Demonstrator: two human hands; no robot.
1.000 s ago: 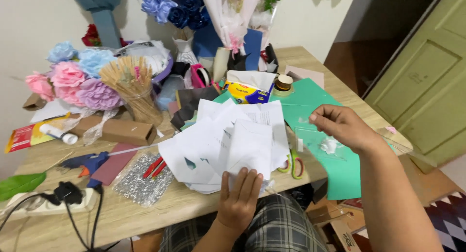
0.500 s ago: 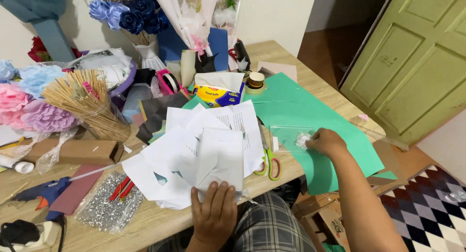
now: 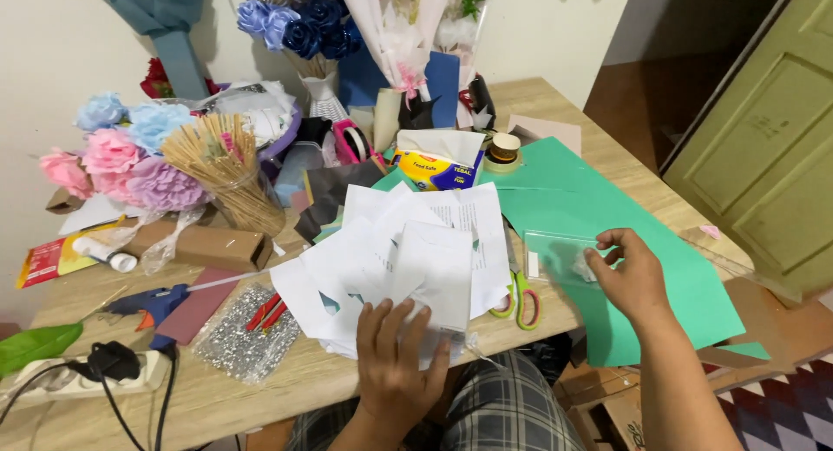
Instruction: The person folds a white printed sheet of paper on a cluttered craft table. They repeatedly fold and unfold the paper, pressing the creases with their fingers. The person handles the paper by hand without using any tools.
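1. My left hand (image 3: 395,364) lies flat, fingers spread, pressing the stack of white paper sheets (image 3: 408,251); it grips nothing.
2. My right hand (image 3: 629,273), right of that stack, pinches a small clear plastic bag (image 3: 560,258) at its edge.
3. To do this well, I judge the pinch should stay light and the bag flat.
4. The bag looks thin, see-through, with something pale inside, lying on the green card (image 3: 607,217) beyond the green-handled scissors (image 3: 521,299).

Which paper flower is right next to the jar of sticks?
The purple flower. It sits against the stick jar; the pink and blue ones lie farther left.
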